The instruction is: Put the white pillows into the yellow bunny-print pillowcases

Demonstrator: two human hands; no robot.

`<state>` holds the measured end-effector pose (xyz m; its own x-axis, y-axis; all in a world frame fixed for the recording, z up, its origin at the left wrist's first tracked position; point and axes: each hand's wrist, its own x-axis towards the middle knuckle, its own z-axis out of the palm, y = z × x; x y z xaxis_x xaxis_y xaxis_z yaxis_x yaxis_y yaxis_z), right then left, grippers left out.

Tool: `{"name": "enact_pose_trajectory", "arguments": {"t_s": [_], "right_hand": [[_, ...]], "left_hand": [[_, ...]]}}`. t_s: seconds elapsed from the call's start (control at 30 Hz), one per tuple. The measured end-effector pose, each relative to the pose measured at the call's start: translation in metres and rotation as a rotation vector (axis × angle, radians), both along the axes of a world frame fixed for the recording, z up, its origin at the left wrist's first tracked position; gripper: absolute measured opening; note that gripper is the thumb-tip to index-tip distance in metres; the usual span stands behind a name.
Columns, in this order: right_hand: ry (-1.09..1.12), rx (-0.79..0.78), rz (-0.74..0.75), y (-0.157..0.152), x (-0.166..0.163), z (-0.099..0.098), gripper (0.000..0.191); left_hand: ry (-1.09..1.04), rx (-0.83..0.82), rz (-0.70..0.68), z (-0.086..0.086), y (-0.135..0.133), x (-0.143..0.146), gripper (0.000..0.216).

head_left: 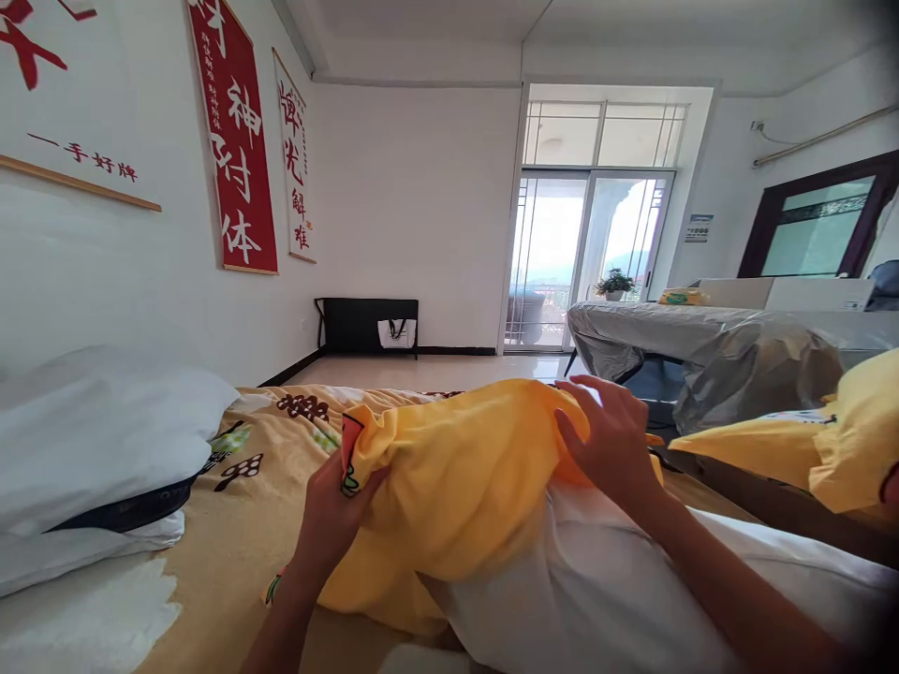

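A yellow pillowcase (456, 477) lies partly over a white pillow (590, 580) in front of me. The bare part of the pillow stretches toward the lower right. My left hand (335, 515) is closed on a corner of the pillowcase, where an orange and green print shows. At the other end of the case, my right hand (614, 435) rests against the cloth, thumb and fingers apart. Part of the pillow is hidden under the yellow cloth.
Below spreads a tan patterned blanket (245, 524). White pillows (105, 431) are stacked at left, and more yellow cloth (853, 431) lies at right. Beyond stand a plastic-covered table (702, 323), a black folded panel (351, 323) with a white bag (397, 333), and glass doors (590, 253).
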<state>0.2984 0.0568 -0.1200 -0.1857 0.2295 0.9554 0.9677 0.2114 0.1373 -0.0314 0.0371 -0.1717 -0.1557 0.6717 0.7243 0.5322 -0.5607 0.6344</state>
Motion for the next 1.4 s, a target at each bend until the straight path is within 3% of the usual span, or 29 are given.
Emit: {"name": "enact_pose_trajectory", "arguments": {"t_s": [0.07,0.13,0.23,0.33,0.4,0.53,0.63,0.73,0.8,0.9,1.0,1.07,1.13,1.27,1.4], "right_hand": [[-0.150,0.031,0.218,-0.045,-0.024,-0.008,0.026],[-0.364,-0.081,0.385,-0.086,-0.045,-0.023,0.028],[-0.526,-0.170,0.385,-0.116,-0.050,-0.052,0.028],[-0.469,-0.156,0.260,-0.100,-0.014,-0.079,0.023],[-0.484,-0.144,0.204,-0.079,0.023,-0.089,0.031],[-0.540,-0.215,0.082,-0.056,0.084,-0.093,0.054],[-0.613,-0.284,0.039,-0.058,0.102,-0.094,0.062],[-0.588,-0.292,-0.022,-0.063,0.105,-0.090,0.051],[-0.569,-0.240,-0.019,-0.068,0.103,-0.077,0.045],[-0.580,-0.142,0.026,-0.080,0.095,-0.041,0.033],[-0.534,-0.060,-0.024,-0.086,0.086,-0.005,0.024],[-0.479,-0.083,-0.102,-0.077,0.083,0.004,0.022],[-0.415,-0.232,-0.180,-0.056,0.081,-0.001,0.023],[-0.249,-0.655,-0.258,0.008,0.080,-0.038,0.029],[-0.148,-0.850,-0.289,0.055,0.082,-0.071,0.031]], "left_hand": [[-0.089,-0.033,0.035,-0.005,0.010,-0.008,0.030],[-0.191,-0.080,0.066,-0.009,0.016,-0.016,0.032],[-0.358,-0.101,0.122,-0.010,0.020,-0.027,0.034],[-0.504,-0.065,0.157,-0.007,0.019,-0.037,0.032],[-0.597,-0.052,0.131,-0.003,0.018,-0.042,0.030],[-0.755,-0.081,0.055,0.002,0.016,-0.049,0.033],[-0.774,-0.146,0.024,0.002,0.017,-0.053,0.035],[-0.732,-0.247,-0.085,-0.001,0.018,-0.059,0.035],[-0.682,-0.330,-0.181,-0.004,0.017,-0.064,0.034],[-0.617,-0.412,-0.266,-0.008,0.016,-0.073,0.032],[-0.621,-0.417,-0.305,-0.011,0.017,-0.078,0.036],[-0.631,-0.408,-0.302,-0.014,0.020,-0.077,0.039],[-0.602,-0.396,-0.288,-0.016,0.024,-0.070,0.040],[-0.473,-0.392,-0.331,-0.025,0.037,-0.048,0.038],[-0.332,-0.335,-0.430,-0.037,0.053,-0.037,0.033]]}}
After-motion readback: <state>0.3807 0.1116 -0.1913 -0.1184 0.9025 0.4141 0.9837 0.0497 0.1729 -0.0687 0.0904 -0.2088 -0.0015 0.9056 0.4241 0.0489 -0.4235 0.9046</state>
